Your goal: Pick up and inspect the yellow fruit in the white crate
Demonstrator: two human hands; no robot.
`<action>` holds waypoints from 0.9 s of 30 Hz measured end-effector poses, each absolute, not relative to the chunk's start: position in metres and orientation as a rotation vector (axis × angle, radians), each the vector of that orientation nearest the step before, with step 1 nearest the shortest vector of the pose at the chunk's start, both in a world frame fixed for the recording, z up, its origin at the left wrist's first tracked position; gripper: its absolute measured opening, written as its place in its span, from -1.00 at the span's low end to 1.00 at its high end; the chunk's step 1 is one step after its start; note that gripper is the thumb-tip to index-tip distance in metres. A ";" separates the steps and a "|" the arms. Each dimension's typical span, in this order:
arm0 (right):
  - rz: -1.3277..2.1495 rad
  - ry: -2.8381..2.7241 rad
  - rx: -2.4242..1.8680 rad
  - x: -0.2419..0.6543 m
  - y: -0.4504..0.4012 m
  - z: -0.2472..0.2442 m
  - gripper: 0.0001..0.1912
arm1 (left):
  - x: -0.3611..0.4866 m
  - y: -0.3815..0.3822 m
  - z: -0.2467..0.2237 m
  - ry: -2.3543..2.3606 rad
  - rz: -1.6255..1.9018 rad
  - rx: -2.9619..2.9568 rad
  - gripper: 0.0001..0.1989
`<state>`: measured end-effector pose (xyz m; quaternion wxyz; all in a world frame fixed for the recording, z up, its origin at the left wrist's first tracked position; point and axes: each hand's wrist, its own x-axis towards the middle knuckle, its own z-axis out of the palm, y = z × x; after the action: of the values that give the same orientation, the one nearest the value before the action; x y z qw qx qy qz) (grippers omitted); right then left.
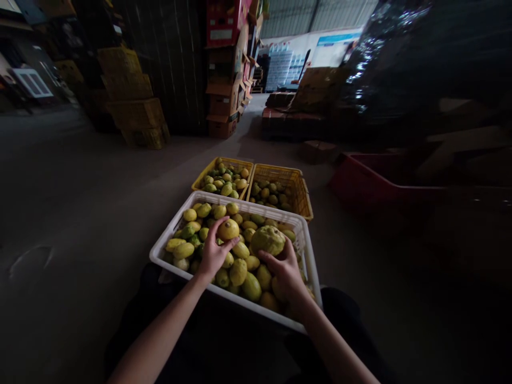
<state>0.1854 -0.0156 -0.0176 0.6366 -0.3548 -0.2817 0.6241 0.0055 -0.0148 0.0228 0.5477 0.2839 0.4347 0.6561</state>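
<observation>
Fruit (239, 272) fills the white crate (172, 224), set close between the knees, probably so that both arms can reach in without stretching. Above the pile, the left hand (214, 255) grips a yellow fruit (228, 230) between thumb and fingers, at its sides; the end with the small dark spot points up, which leaves most of the skin uncovered. The right hand (286, 266) is closed around the right side of a bigger, knobbly green fruit (269, 241), thumb on the near side; its bulk seems to call for that wider grip. The 2 fruits are apart, 1 to each hand.

Just beyond the white crate, 2 yellow crates stand side by side: the left crate (198, 178) holds green and yellow fruit, the right crate (308, 202) darker fruit, lying low. Their closeness likely keeps both within reach. Farther off are a red crate (360, 186) to the right and stacked boxes (222, 101) behind.
</observation>
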 end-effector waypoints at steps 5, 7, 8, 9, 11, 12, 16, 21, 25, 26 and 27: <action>1.179 -0.765 -0.912 0.186 -0.015 -0.018 -0.21 | 0.005 -0.016 0.019 0.960 1.569 0.585 -0.49; 1.135 -0.789 -0.916 0.185 -0.015 -0.015 -0.20 | 0.004 -0.015 0.016 0.955 1.566 0.603 -0.51; 1.116 -0.809 -0.923 0.185 -0.016 -0.013 -0.20 | 0.004 -0.015 0.016 0.960 1.570 0.623 -0.52; 1.100 -0.835 -0.934 0.185 -0.016 -0.010 -0.20 | 0.004 -0.015 0.015 0.968 1.577 0.648 -0.52; 1.076 -0.887 -0.957 0.183 -0.018 -0.006 -0.19 | 0.004 -0.015 0.016 0.986 1.589 0.692 -0.51; 1.070 -0.904 -0.963 0.183 -0.019 -0.004 -0.19 | 0.005 -0.015 0.017 0.990 1.593 0.697 -0.51; 1.089 -0.901 -0.939 0.180 -0.021 -0.003 -0.18 | 0.006 -0.015 0.018 0.974 1.575 0.612 -0.48; 1.068 -0.911 -0.945 0.180 -0.021 -0.008 -0.17 | 0.005 -0.015 0.016 0.962 1.575 0.589 -0.54; 1.059 -0.918 -0.962 0.180 -0.022 -0.007 -0.15 | 0.006 -0.015 0.018 1.000 1.586 0.678 -0.50; 1.073 -0.908 -0.961 0.180 -0.022 -0.006 -0.16 | 0.006 -0.015 0.017 1.003 1.574 0.688 -0.47; 1.094 -0.889 -0.958 0.180 -0.021 -0.006 -0.17 | 0.006 -0.015 0.016 0.998 1.551 0.675 -0.44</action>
<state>0.1803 -0.0212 -0.0059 0.6583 -0.4232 -0.3926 0.4832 0.0060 -0.0150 0.0163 0.5553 0.2856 0.4226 0.6568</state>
